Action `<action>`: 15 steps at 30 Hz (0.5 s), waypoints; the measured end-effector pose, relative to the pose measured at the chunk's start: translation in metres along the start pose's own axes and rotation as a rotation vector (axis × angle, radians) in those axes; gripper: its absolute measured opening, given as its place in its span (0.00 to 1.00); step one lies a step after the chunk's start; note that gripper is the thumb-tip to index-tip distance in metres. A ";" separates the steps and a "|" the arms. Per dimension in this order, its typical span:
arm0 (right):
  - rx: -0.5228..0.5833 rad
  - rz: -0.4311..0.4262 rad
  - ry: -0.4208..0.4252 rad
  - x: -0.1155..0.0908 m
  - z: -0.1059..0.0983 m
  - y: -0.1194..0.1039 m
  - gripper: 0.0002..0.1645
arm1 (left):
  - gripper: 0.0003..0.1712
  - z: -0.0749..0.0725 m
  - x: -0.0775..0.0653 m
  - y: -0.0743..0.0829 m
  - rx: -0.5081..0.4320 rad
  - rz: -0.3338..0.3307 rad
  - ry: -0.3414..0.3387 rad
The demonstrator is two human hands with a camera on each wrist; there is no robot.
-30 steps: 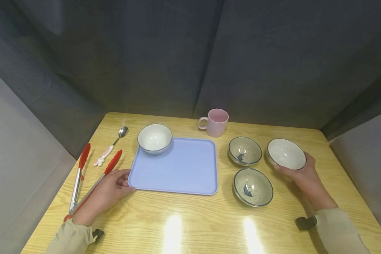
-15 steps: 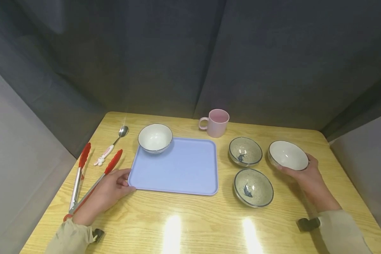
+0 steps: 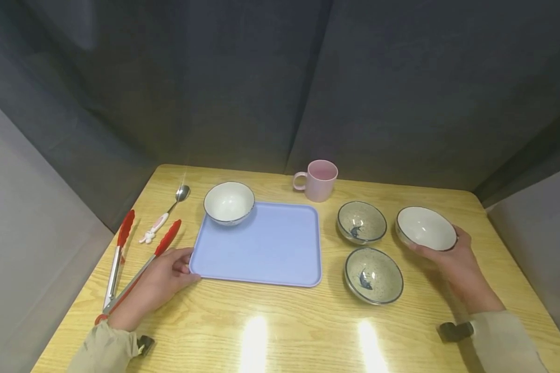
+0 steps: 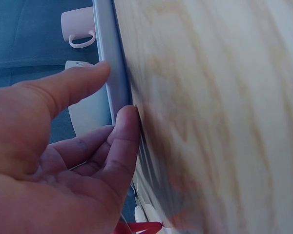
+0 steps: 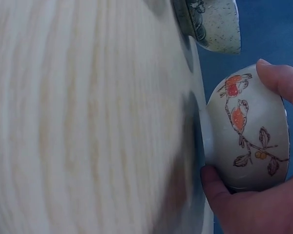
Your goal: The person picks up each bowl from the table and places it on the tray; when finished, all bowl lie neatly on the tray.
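At the right of the table my right hand [image 3: 459,259] grips a white bowl [image 3: 426,228] by its side, thumb near the rim. Orange birds and a branch are painted on this bowl's outside [image 5: 249,126] in the right wrist view. Whether its foot touches the table I cannot tell. On the left, my left hand [image 3: 161,277] holds the near left corner of a light blue tray [image 3: 266,248], thumb and fingers at its edge [image 4: 112,92]. Another white bowl [image 3: 229,203] sits over the tray's far left corner.
Two speckled grey bowls, a far one [image 3: 361,223] and a near one [image 3: 373,275], stand between tray and right hand. A pink mug [image 3: 321,181] is behind the tray. Red-tipped tongs [image 3: 137,277] and a rabbit-handled spoon [image 3: 161,220] lie left, the tongs partly behind my left arm.
My right hand and the white bowl in it have shifted slightly to the right, away from the speckled bowls. My left hand stays at the tray's corner.
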State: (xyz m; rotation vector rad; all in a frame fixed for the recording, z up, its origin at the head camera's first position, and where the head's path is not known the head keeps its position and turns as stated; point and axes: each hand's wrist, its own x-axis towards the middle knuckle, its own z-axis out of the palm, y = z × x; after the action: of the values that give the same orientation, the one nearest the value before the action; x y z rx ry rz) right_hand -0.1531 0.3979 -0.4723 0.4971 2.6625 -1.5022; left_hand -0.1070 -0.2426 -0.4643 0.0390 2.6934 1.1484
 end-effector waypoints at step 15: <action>0.021 -0.091 0.019 -0.006 -0.003 -0.013 0.72 | 0.42 0.001 -0.001 0.002 0.009 0.011 0.005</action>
State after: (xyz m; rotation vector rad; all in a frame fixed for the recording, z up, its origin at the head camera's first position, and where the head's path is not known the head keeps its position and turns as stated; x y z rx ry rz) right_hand -0.1512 0.3925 -0.4592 0.3975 2.7211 -1.5587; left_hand -0.1055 -0.2407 -0.4635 0.0523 2.7064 1.1415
